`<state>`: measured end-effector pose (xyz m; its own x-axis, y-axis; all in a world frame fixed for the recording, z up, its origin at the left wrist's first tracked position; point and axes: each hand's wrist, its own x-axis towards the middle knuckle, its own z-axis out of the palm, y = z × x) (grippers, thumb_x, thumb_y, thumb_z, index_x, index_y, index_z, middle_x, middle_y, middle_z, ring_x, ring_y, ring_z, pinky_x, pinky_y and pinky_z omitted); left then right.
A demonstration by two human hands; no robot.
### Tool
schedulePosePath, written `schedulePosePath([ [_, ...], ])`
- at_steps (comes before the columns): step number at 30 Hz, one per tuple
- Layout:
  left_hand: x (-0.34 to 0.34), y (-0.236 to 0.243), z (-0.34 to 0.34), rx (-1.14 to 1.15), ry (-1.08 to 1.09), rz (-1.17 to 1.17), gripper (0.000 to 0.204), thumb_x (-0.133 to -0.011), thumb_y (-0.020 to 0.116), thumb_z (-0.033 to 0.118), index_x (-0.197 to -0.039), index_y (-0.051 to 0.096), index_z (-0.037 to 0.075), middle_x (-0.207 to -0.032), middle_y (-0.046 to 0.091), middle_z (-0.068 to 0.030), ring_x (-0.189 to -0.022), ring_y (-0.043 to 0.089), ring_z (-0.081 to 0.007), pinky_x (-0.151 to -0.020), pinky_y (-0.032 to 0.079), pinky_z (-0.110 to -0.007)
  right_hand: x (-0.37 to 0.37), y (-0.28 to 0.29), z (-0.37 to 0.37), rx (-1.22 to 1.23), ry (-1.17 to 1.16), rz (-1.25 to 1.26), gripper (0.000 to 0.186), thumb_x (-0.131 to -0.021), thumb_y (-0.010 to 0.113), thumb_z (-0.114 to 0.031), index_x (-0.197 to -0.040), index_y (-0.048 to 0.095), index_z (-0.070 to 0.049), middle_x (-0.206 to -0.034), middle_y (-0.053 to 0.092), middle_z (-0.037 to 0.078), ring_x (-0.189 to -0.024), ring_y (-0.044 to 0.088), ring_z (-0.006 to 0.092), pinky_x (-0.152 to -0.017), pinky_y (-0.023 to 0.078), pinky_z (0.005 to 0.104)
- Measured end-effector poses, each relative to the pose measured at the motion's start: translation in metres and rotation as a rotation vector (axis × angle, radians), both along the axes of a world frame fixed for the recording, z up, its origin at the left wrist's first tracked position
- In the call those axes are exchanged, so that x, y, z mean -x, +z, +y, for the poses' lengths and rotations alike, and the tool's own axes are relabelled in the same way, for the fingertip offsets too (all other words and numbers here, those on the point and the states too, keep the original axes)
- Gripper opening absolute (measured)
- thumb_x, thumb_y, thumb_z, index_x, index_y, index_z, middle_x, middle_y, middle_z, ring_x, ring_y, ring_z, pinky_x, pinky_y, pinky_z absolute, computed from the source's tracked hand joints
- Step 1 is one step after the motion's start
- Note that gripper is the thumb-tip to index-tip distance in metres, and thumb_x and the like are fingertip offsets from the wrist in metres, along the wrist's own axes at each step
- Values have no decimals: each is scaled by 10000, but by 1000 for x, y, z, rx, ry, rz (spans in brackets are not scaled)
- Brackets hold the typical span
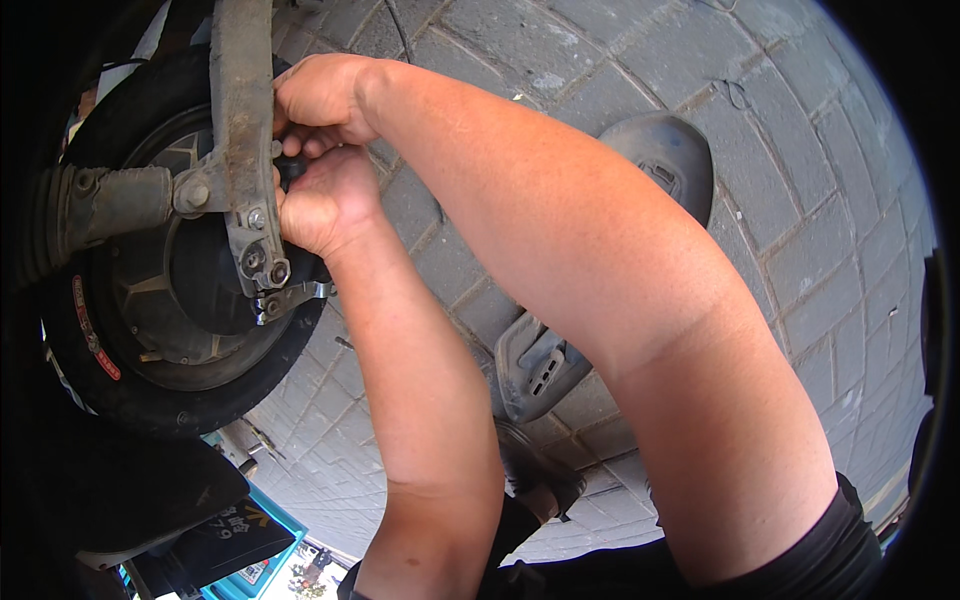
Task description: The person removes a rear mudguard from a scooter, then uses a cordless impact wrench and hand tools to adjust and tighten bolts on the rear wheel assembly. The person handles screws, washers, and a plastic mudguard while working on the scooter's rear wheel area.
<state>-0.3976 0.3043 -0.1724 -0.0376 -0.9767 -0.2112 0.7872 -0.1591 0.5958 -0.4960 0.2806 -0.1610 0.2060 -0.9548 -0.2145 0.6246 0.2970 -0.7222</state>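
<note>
At the upper left, both hands work close together beside a grey metal swing arm (240,100) in front of a wheel with a black tyre (190,405). My left hand (332,205) is closed around something at the arm's edge; its fingertips are partly hidden by the metal. Just above it my right hand (325,98) has its fingers curled, some of them behind the arm. Between the hands shows a small black rounded part (292,168), too covered to name. A shock absorber (115,205) with a dusty dark boot is bolted to the swing arm.
A grey curved plastic cover (540,365) lies on the grey paving (820,250), partly hidden under my right forearm. A thin black cable (400,30) hangs near the top. Below the wheel are a dark flap (170,490) and a blue panel (265,545).
</note>
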Motion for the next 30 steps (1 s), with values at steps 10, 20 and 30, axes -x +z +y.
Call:
schedulePosePath([
  [10, -1, -1, 4, 12, -37, 45, 464, -607, 680, 228, -1040, 586, 90, -940, 505, -20, -846, 451, -147, -763, 381, -282, 2, 1, 6, 67, 10, 108, 188, -911, 554, -66, -1032, 693, -30, -934, 669, 45, -658, 572, 135, -536, 478, 259],
  [20, 2, 5, 15, 155, 7, -103, 428, -654, 698, 169, -1064, 633, 67, -1035, 610, -51, -990, 573, -203, -943, 445, -381, -27, -5, 54, -120, -696, 119, 141, -858, 580, -29, -937, 658, 57, -799, 680, 159, -611, 619, 199, -556, 530, 325],
  [30, 0, -1, -1, 26, 64, 111, 403, -685, 667, 167, -1045, 582, 4, -1034, 580, -80, -947, 561, -256, -953, 417, -525, -2, -26, 70, -337, -545, -192, 100, -870, 538, -12, -847, 600, 63, -792, 631, 164, -622, 606, 218, -560, 514, 344],
])
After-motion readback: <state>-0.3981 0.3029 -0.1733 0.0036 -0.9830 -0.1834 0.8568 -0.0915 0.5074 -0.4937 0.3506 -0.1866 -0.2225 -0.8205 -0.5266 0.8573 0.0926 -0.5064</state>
